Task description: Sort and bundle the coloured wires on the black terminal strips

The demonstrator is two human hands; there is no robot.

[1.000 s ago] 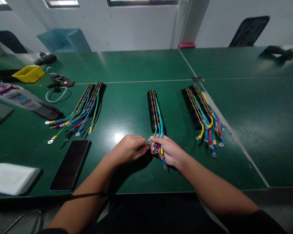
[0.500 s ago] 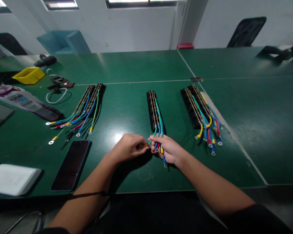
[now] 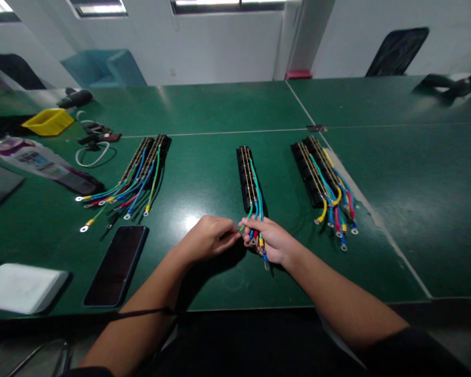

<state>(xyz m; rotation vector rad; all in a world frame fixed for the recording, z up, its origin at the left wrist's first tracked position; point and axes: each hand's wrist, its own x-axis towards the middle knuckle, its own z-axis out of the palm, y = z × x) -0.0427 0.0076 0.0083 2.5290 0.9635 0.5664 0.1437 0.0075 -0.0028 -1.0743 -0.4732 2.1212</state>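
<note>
Barely shifted since earlier, my left hand pinches a green wire, my right hand grips the likely light, springy wire bundle, best held by its insulation, near the black strip on the surface.

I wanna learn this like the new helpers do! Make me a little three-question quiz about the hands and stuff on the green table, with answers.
1. True or false: the phone lies on the green table.
2. What does the right hand hold?
a) a bottle
b) coloured wires
c) a yellow tray
3. How many black strips lie in the group to the right of the hands?

Key: 1. True. 2. b. 3. Two.
</note>
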